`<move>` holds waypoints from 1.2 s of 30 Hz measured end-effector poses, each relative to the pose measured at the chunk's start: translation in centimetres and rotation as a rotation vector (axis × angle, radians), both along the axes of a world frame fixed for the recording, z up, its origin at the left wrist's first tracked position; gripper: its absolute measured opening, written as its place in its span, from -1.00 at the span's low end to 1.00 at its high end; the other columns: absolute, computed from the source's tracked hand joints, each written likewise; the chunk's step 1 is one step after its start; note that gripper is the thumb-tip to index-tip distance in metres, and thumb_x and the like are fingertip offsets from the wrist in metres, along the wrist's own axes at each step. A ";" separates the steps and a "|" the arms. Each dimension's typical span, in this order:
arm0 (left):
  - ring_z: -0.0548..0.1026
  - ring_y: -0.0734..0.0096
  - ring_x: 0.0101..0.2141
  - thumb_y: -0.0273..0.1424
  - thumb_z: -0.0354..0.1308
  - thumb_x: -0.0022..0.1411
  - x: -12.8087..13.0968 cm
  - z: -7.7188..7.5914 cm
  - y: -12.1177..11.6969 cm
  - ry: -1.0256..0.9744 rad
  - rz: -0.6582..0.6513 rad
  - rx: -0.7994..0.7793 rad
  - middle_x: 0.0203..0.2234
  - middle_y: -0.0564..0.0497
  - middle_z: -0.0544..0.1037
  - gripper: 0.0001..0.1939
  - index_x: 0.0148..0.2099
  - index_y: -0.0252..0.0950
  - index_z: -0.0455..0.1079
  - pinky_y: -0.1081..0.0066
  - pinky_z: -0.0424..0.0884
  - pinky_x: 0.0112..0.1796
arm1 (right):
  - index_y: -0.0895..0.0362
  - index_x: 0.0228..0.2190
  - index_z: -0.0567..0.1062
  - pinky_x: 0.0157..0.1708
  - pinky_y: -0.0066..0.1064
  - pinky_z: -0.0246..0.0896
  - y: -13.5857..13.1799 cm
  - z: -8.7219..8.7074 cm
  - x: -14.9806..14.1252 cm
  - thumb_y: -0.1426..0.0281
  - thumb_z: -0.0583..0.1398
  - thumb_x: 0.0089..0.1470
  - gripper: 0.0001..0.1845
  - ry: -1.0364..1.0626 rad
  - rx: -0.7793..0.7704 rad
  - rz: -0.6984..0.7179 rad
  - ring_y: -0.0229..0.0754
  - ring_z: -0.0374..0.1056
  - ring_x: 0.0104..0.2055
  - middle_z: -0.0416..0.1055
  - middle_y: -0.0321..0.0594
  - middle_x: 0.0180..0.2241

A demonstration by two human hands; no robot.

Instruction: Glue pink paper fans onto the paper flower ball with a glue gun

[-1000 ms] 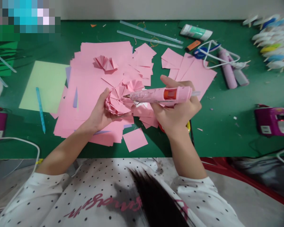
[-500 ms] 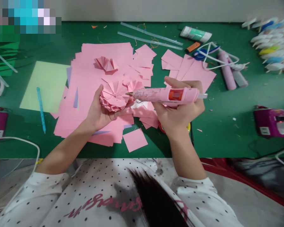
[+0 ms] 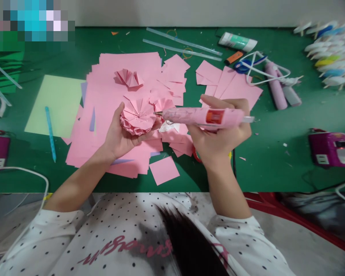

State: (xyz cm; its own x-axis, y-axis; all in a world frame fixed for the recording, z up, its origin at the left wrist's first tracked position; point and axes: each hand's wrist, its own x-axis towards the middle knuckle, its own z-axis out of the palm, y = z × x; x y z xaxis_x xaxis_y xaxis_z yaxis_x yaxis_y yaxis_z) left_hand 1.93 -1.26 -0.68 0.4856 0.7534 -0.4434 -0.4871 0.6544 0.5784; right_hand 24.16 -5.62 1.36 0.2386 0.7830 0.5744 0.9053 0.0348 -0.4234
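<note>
A round, many-pleated pink paper flower (image 3: pixel 138 118) rests in my left hand (image 3: pixel 117 134), thumb at its left edge and fingers beneath. My right hand (image 3: pixel 218 142) is wrapped round a pink hot glue gun (image 3: pixel 186 115), a clear glue stick poking out of its rear. The metal nozzle points left, at the flower's right edge; whether it touches the paper I cannot tell. Behind the flower lies a smaller folded pink piece (image 3: pixel 129 78) on a stack of pink paper (image 3: pixel 103 96). Another pleated piece (image 3: pixel 163 103) sits just right of the flower.
Loose pink squares (image 3: pixel 164 170) lie around the stack. Farther right are blue scissors (image 3: pixel 243 66), an orange cutter (image 3: pixel 234 58) and a tangled white cord (image 3: pixel 268 82). Clear glue sticks (image 3: pixel 184 46) lie at the back. A blue pen (image 3: pixel 50 134) rests on pale green paper (image 3: pixel 57 99).
The glue gun and my right hand have shifted slightly to the right. The flower in my left hand has moved a little to the left.
</note>
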 end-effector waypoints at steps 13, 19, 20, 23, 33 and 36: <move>0.61 -0.16 0.17 0.20 0.19 0.18 0.1 0.2 -0.1 0.015 -0.046 0.020 -0.03 -0.21 0.70 -0.23 0.23 -0.22 0.47 0.14 0.71 -0.04 | 0.02 -0.12 0.44 -0.13 -0.05 0.41 3.2 -2.8 5.8 0.23 0.37 -0.08 -0.54 0.030 -0.051 -0.264 0.14 0.48 -0.11 0.54 0.09 -0.14; 0.52 -0.38 0.23 0.18 0.25 0.10 0.4 0.5 -0.6 0.040 -0.046 0.087 0.08 -0.30 0.65 -0.25 0.13 -0.27 0.56 0.05 0.71 -0.12 | -0.01 -0.37 0.43 -0.20 -0.14 0.33 5.1 -5.6 9.6 0.11 0.45 -0.10 -0.62 0.003 -0.316 -0.358 -0.03 0.41 -0.22 0.50 0.09 -0.13; 0.52 -0.39 0.23 0.19 0.25 0.09 0.4 0.5 -0.6 0.046 -0.042 0.089 0.09 -0.31 0.65 -0.25 0.12 -0.27 0.57 0.03 0.71 -0.11 | -0.01 -0.41 0.43 -0.19 -0.14 0.33 5.3 -5.8 9.9 0.11 0.45 -0.10 -0.63 0.000 -0.351 -0.373 -0.03 0.42 -0.22 0.50 0.10 -0.13; 0.53 -0.39 0.23 0.20 0.25 0.08 0.3 0.5 -0.7 0.048 -0.030 0.105 0.08 -0.29 0.65 -0.26 0.07 -0.26 0.60 0.04 0.71 -0.11 | 0.06 -0.41 0.48 -0.08 -0.09 0.37 5.6 -6.1 10.1 0.15 0.37 0.04 -0.73 -0.023 -0.353 -0.286 0.02 0.45 -0.16 0.48 0.06 -0.17; 0.56 -0.23 0.20 0.03 0.42 0.05 -0.1 0.2 -0.8 0.065 0.099 0.140 0.06 -0.18 0.66 -0.44 -0.01 -0.21 0.59 0.15 0.74 -0.16 | 0.23 -0.09 0.64 0.19 0.13 0.22 4.4 -4.0 7.3 0.21 0.34 0.14 -0.60 -0.068 -0.278 -0.237 0.26 0.36 0.11 0.49 0.26 0.00; 0.57 -0.22 0.18 0.00 0.39 0.06 0.1 0.3 -0.7 0.099 0.185 0.135 0.06 -0.17 0.66 -0.49 -0.06 -0.22 0.58 0.17 0.74 -0.21 | 0.17 0.00 0.59 0.15 0.11 0.24 3.4 -1.5 4.8 0.21 0.22 0.27 -0.62 -0.086 -0.260 0.021 0.22 0.36 0.11 0.50 0.19 0.04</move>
State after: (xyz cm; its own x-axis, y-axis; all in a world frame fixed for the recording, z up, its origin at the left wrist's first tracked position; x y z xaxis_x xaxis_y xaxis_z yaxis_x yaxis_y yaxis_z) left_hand 2.04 -1.93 -0.35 0.2931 0.8811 -0.3712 -0.5281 0.4729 0.7053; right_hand 29.00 -2.25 -0.18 0.1792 0.9113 0.3706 0.9386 -0.0455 -0.3419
